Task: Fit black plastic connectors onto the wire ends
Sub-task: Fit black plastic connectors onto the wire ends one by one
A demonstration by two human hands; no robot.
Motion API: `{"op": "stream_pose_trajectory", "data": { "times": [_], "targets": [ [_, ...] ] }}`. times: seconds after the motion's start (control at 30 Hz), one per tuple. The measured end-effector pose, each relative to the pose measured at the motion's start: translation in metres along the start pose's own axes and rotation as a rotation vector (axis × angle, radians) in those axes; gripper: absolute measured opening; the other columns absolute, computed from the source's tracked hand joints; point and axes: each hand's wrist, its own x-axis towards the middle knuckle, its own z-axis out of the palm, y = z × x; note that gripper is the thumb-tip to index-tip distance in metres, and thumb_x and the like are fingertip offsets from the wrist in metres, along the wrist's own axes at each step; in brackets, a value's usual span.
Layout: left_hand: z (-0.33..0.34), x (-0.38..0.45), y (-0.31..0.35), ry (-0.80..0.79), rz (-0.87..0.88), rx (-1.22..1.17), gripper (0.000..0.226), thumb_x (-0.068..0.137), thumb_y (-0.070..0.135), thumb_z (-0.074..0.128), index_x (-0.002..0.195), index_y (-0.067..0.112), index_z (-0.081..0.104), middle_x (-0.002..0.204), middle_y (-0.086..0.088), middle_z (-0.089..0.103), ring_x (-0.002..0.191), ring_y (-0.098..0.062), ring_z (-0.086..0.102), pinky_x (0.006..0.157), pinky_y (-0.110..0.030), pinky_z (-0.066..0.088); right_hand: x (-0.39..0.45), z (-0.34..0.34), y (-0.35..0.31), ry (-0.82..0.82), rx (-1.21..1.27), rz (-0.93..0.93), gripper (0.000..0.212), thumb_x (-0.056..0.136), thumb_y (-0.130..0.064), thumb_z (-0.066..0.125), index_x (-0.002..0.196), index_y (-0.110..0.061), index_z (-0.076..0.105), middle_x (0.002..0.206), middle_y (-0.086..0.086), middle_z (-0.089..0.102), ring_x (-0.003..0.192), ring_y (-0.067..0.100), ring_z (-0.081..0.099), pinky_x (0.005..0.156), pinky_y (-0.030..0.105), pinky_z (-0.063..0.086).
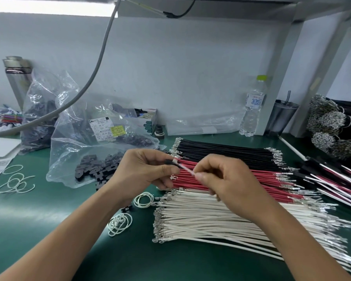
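Note:
My left hand point(144, 171) pinches a small black plastic connector point(171, 162) between thumb and fingers. My right hand point(223, 179) pinches a wire point(185, 169) near its end, and that end meets the connector. Both hands hover above three rows of loose wires on the green mat: black wires point(227, 151) at the back, red wires point(267, 179) in the middle, white wires point(201, 218) in front. More black connectors point(95, 171) lie in an open clear bag to the left.
Clear bags of parts point(41, 110) and a small box point(148, 120) stand at the back left. A water bottle point(252, 110), a tumbler point(282, 116) and finished wire bundles point(332, 173) are on the right. White rubber bands point(16, 182) lie on the green mat point(49, 216).

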Motion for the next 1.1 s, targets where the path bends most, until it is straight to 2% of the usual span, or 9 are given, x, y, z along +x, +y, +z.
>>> {"op": "stream_pose_trajectory", "data": {
  "times": [0.1, 0.17, 0.23, 0.4, 0.7, 0.93, 1.1],
  "targets": [
    [0.0011, -0.0002, 0.0010, -0.003, -0.002, -0.030, 0.033, 0.057, 0.018, 0.090, 0.087, 0.007, 0.082, 0.075, -0.027, 0.074, 0.055, -0.025, 0.071, 0.052, -0.029, 0.061, 0.0003, 0.0037, 0.0026, 0.162, -0.091, -0.041, 0.016, 0.090, -0.021, 0.068, 0.079, -0.033, 0.068, 0.078, -0.016, 0.065, 0.074, 0.006, 0.060, 0.063, 0.020, 0.047],
    [0.0011, -0.0006, 0.0014, -0.007, -0.002, -0.037, 0.033, 0.057, 0.019, 0.090, 0.087, 0.008, 0.082, 0.076, -0.028, 0.074, 0.055, -0.026, 0.072, 0.052, -0.030, 0.061, -0.0005, 0.0075, 0.0018, 0.195, -0.146, -0.070, 0.016, 0.088, -0.020, 0.070, 0.077, -0.031, 0.067, 0.078, -0.014, 0.063, 0.078, 0.008, 0.061, 0.067, 0.028, 0.049],
    [0.0005, -0.0004, 0.0006, -0.016, -0.005, -0.030, 0.031, 0.061, 0.016, 0.089, 0.090, 0.006, 0.082, 0.075, -0.027, 0.074, 0.055, -0.026, 0.071, 0.053, -0.029, 0.060, -0.0016, 0.0073, 0.0012, 0.211, -0.165, -0.103, 0.014, 0.087, -0.021, 0.071, 0.077, -0.031, 0.067, 0.077, -0.014, 0.062, 0.078, 0.009, 0.061, 0.067, 0.033, 0.050],
    [-0.0018, 0.0012, -0.0004, -0.015, -0.007, -0.038, 0.026, 0.066, 0.012, 0.087, 0.090, 0.005, 0.082, 0.074, -0.025, 0.074, 0.055, -0.026, 0.071, 0.053, -0.030, 0.060, -0.0031, -0.0007, 0.0041, 0.216, -0.210, -0.135, 0.014, 0.088, -0.025, 0.070, 0.076, -0.031, 0.066, 0.077, -0.016, 0.061, 0.077, 0.009, 0.060, 0.066, 0.033, 0.050],
    [0.0001, -0.0003, -0.0010, -0.032, 0.003, -0.041, 0.032, 0.063, 0.017, 0.089, 0.093, 0.005, 0.082, 0.078, -0.025, 0.075, 0.057, -0.026, 0.072, 0.054, -0.029, 0.059, -0.0035, -0.0012, 0.0022, 0.138, -0.347, -0.131, 0.016, 0.097, -0.030, 0.060, 0.081, -0.033, 0.062, 0.079, -0.018, 0.058, 0.079, 0.005, 0.056, 0.066, 0.026, 0.044],
    [0.0019, -0.0011, -0.0017, -0.019, 0.048, 0.000, 0.027, 0.067, 0.013, 0.087, 0.093, 0.006, 0.082, 0.074, -0.026, 0.074, 0.057, -0.027, 0.072, 0.055, -0.028, 0.060, -0.0038, 0.0058, 0.0007, 0.229, -0.453, -0.144, 0.015, 0.093, -0.027, 0.064, 0.079, -0.031, 0.061, 0.075, -0.017, 0.055, 0.067, 0.006, 0.054, 0.057, 0.025, 0.044],
    [0.0015, -0.0022, 0.0013, -0.024, 0.061, 0.019, 0.030, 0.066, 0.016, 0.087, 0.093, 0.006, 0.082, 0.074, -0.027, 0.074, 0.059, -0.028, 0.073, 0.057, -0.029, 0.061, -0.0029, 0.0039, -0.0037, 0.297, -0.530, -0.196, 0.011, 0.092, -0.029, 0.063, 0.080, -0.030, 0.062, 0.078, -0.015, 0.055, 0.063, 0.006, 0.051, 0.052, 0.019, 0.039]
  ]
}}
